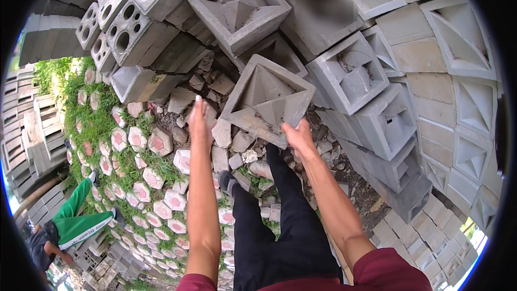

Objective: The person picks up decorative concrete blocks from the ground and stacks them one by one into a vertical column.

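Concrete block [267, 96] tilts just beyond the right grip [299, 138], clamped on its near edge; the left grip [200, 123], straight-fingered and empty alongside, should brace the opposite side.

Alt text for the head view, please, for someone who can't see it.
A person's right hand holds a grey concrete block by its lower right edge; the left hand is open beside it. Stacked blocks stand behind and right, hexagonal pavers lie in grass at left, and another person is at lower left.
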A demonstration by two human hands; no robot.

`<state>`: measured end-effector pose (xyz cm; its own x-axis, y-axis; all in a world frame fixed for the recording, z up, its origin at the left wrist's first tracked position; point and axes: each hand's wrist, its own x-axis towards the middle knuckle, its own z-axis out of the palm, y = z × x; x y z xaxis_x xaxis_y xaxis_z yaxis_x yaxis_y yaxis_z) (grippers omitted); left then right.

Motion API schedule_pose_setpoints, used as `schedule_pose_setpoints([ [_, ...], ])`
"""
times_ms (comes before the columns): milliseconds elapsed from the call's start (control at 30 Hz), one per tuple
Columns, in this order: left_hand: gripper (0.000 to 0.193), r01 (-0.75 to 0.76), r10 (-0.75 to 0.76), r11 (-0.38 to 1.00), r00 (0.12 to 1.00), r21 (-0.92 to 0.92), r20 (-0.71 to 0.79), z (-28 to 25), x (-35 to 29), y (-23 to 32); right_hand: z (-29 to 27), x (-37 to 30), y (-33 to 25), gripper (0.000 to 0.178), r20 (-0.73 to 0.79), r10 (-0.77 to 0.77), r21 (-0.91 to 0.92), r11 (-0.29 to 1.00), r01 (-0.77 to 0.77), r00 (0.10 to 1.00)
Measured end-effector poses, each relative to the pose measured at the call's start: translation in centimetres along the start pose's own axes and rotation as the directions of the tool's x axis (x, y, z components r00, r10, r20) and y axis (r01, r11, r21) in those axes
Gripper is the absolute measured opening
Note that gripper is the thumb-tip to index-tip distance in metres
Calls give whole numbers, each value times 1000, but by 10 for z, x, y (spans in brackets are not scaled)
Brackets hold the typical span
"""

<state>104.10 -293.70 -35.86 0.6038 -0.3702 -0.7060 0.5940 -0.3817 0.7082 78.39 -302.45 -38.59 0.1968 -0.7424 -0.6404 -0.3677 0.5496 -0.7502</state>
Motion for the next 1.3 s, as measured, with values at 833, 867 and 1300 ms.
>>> schedule_pose_setpoints([
  [833, 25, -56, 14, 958, 989, 281, 149, 130, 76, -21, 64, 97, -16, 60, -236, 112, 424, 906, -1, 965],
  [867, 25, -59, 18, 953, 990, 298, 138, 129, 81, -19, 69, 97, -16, 59, -258, 91, 420, 907, 27, 962],
  [1300, 53, 110, -129, 990, 952, 83, 279, 118, 28, -29, 56, 106, -13, 66, -166, 107, 262, 963, -61, 980],
])
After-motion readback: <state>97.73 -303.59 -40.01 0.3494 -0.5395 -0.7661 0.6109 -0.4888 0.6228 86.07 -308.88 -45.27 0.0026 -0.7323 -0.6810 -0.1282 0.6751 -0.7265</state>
